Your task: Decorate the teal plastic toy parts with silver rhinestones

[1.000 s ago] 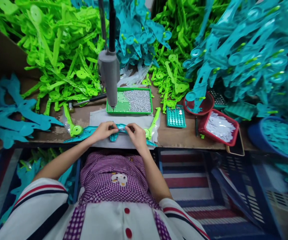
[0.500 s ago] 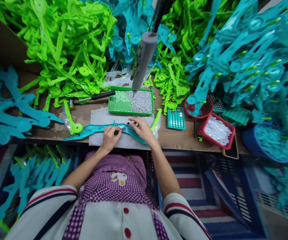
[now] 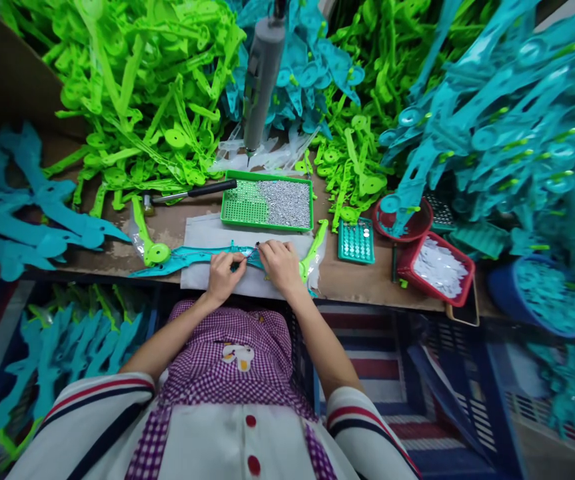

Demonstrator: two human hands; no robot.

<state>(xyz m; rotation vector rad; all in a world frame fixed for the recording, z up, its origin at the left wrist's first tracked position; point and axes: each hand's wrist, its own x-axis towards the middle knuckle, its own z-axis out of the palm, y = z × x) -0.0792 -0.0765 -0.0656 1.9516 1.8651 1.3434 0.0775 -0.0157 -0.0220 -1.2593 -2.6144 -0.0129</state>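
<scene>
A long teal plastic piece [image 3: 187,259] lies across a pale grey cloth [image 3: 204,230] at the table's front edge. Over its middle, my left hand [image 3: 224,275] has thumb and fingers pinched together; what they hold is too small to name. Just right of it, my right hand [image 3: 281,267] bends over the piece with closed fingertips, and a small dark bit shows by them. Thin dark lines, perhaps wires, run between the two hands. A lime-green arm piece [image 3: 156,253] in clear film sits at the left end, another [image 3: 316,248] at the right.
Behind the cloth are a green tray [image 3: 267,227] of small metal screws, a hammer [image 3: 187,193] and a hanging electric screwdriver [image 3: 262,87]. Lime [image 3: 137,87] and teal heaps [image 3: 507,120] rise behind. At right stand a teal tray [image 3: 356,241], red baskets [image 3: 467,280] and a blue tub [image 3: 504,293].
My right hand has drawn its fingers in and shifted slightly left, closer to my left hand. The hanging screwdriver has swung left and up, away from the screw tray. The view has shifted a little.
</scene>
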